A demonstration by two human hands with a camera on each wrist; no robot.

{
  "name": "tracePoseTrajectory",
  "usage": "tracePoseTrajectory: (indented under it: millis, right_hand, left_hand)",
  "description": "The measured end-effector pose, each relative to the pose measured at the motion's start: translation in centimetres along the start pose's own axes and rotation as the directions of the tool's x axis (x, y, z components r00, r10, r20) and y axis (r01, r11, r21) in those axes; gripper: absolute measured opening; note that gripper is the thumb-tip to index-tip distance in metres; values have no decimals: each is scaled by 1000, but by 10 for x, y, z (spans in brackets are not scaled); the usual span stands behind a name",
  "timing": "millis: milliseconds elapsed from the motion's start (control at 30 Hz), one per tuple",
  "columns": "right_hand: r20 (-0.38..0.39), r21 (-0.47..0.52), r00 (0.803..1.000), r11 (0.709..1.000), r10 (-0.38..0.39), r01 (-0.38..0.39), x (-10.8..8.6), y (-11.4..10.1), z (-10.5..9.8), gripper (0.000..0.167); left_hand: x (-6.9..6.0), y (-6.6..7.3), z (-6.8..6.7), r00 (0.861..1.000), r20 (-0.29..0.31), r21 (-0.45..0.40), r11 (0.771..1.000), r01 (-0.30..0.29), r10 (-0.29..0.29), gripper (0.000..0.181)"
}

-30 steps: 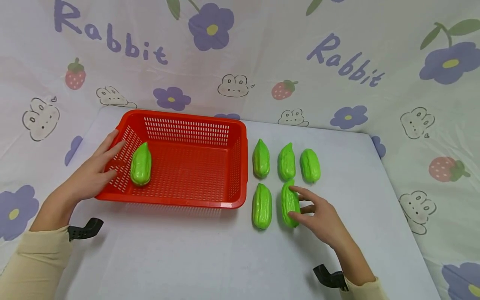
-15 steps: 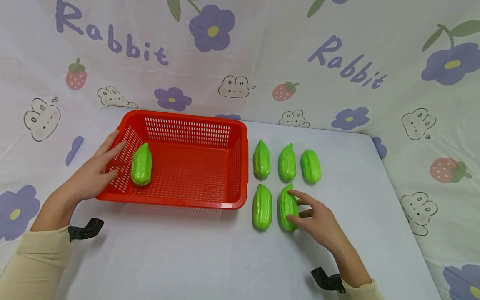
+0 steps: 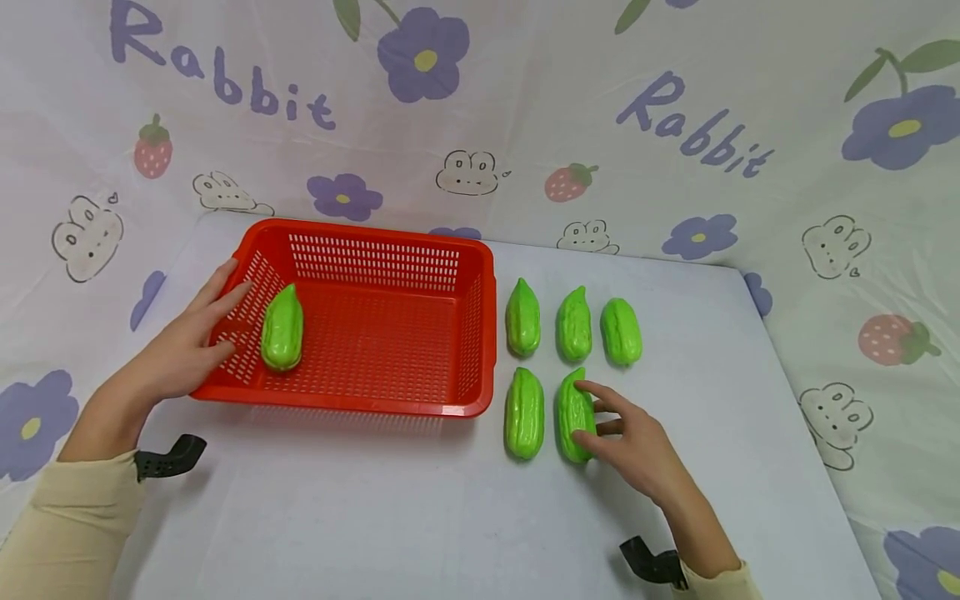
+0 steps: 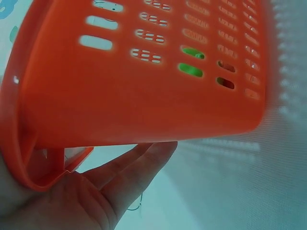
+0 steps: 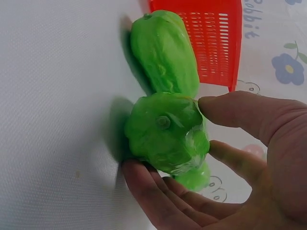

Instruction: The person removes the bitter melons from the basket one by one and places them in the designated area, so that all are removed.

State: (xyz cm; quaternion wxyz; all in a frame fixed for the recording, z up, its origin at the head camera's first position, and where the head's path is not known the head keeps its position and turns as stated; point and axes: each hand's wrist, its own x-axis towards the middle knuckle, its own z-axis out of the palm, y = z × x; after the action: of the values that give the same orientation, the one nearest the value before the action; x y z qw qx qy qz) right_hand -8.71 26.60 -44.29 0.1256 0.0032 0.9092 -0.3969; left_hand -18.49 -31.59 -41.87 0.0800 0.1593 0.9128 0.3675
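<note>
My left hand [image 3: 183, 346] grips the left rim of a red plastic basket [image 3: 360, 408]; in the left wrist view its fingers [image 4: 139, 172] lie along the outside of the basket wall. One bright green, ribbed bitter melon [image 3: 282, 329] stands inside, near the left end. To the basket's right, my right hand [image 3: 633, 437] holds another bitter melon [image 3: 573, 417] on the table, thumb and fingers around its right side. In the right wrist view that bitter melon [image 5: 165, 129] shows its stubby end, with the thumb [image 5: 235, 112] against it.
A bitter melon [image 3: 524, 414] lies just left of the held one. Behind stand three more in a row: left [image 3: 522, 318], middle [image 3: 574, 325] and right [image 3: 621, 332]. A printed cloth backdrop [image 3: 517, 108] rises behind the white table [image 3: 375, 517].
The bitter melon in my right hand has come slightly towards me and left, down onto the table beside its neighbour. My left hand and the basket have stayed put.
</note>
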Motion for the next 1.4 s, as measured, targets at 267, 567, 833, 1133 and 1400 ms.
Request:
tracePoseTrajectory:
  millis: [267, 567, 833, 1133, 1400]
  right_hand:
    - [-6, 4, 1000, 1000, -5, 5, 0, -1, 0, 67]
    - [-23, -9, 1000, 1000, -2, 2, -1, 0, -1, 66]
    - [-12, -22, 1000, 1000, 1, -2, -2, -1, -2, 68]
    - [-7, -34, 1000, 999, 28, -28, -3, -2, -3, 71]
    - [-4, -41, 999, 998, 44, -44, -4, -1, -4, 73]
  left_hand:
    - [-1, -1, 0, 1000, -5, -6, 1000, -20, 20, 79]
    - [0, 0, 0, 1000, 3, 0, 1000, -8, 8, 80]
    - [0, -1, 0, 1000, 6, 8, 1000, 1, -1, 81]
    - [0, -1, 0, 1000, 4, -2, 1000, -12, 12, 81]
    - [-1, 1, -2, 1000, 8, 8, 1000, -26, 26, 79]
